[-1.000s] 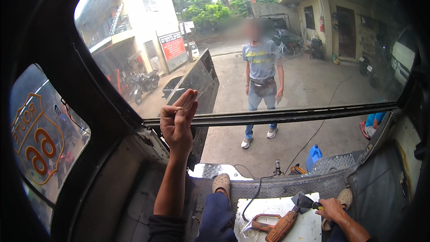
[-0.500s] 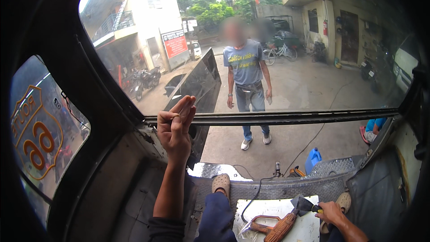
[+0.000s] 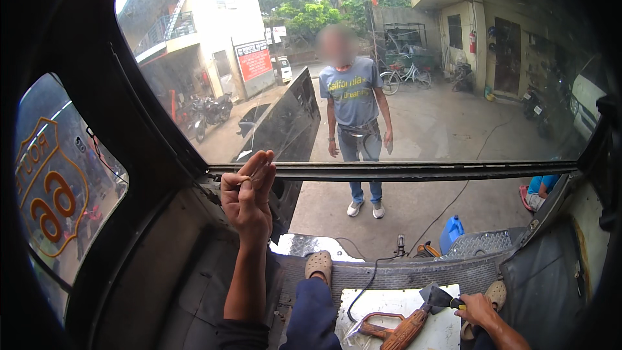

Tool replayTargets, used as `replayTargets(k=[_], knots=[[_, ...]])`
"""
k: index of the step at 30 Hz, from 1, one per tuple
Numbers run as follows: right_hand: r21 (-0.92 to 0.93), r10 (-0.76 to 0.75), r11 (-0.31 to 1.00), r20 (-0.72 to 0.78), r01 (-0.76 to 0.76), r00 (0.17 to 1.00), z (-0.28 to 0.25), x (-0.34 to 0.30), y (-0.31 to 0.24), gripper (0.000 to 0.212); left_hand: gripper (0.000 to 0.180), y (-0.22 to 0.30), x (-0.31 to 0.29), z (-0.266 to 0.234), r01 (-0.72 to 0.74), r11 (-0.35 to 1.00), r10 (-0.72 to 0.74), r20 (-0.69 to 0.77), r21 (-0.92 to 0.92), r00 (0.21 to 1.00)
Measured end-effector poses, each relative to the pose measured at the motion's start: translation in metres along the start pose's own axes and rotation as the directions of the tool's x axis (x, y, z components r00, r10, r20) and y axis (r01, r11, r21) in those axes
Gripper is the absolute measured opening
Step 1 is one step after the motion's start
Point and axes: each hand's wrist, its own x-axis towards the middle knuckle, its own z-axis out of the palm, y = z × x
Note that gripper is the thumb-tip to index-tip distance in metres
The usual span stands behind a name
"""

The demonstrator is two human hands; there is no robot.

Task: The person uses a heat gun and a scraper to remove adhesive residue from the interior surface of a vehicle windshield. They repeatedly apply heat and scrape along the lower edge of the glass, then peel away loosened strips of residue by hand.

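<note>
My left hand (image 3: 247,194) is raised in front of the lower window frame. Its thumb and index finger are pinched together while the other fingers point up; whatever is in the pinch is too small to make out. Down at the right, my right hand (image 3: 478,310) grips the black and yellow handle of a putty knife (image 3: 435,297). The knife's wide blade lies over a white board (image 3: 353,295), touching or close to the front end of an orange corded power tool (image 3: 405,330) with a loop handle, perhaps a heat gun.
A smudged window (image 3: 421,123) spans the view above a black frame bar (image 3: 389,173). Outside stands a person in a grey shirt (image 3: 353,94). A blue jug (image 3: 451,233) is beyond the ribbed step (image 3: 389,274), with a black cable (image 3: 369,285) crossing it.
My left hand has dropped slightly, its pinch kept. The right hand and putty knife have hardly moved. Outside, the person has shifted a little, feet closer together.
</note>
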Motion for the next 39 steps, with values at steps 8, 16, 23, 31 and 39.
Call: replayTargets(k=[8, 16, 23, 31, 39], knots=[[-0.19, 0.16, 0.973, 0.158, -0.129, 0.974, 0.018, 0.013, 0.05, 0.051, 0.004, 0.004, -0.007, -0.004, -0.007, 0.999, 0.005, -0.05, -0.047, 0.999], [-0.146, 0.086, 0.989, 0.446, -0.022, 0.891, 0.144, 0.038, 0.161, 0.052, 0.006, 0.005, -0.013, -0.012, 0.001, 0.998, -0.004, -0.05, -0.059, 0.999], [-0.095, 0.354, 0.869, 0.805, -0.485, 0.477, 0.248, 0.02, 0.138, 0.041, 0.002, 0.004, -0.019, -0.013, -0.018, 0.997, 0.012, -0.073, -0.081, 0.997], [-0.166, 0.369, 0.918, 0.691, -0.36, 0.622, 0.169, 0.041, 0.04, 0.038, 0.001, 0.002, -0.023, -0.017, -0.031, 0.998, 0.027, -0.077, -0.053, 0.997], [0.86, -0.483, 0.335, -0.195, 0.386, 0.854, -0.106, 0.129, -0.249, 0.034, 0.004, 0.002, -0.03, -0.011, -0.031, 0.991, 0.016, -0.114, -0.129, 0.993]])
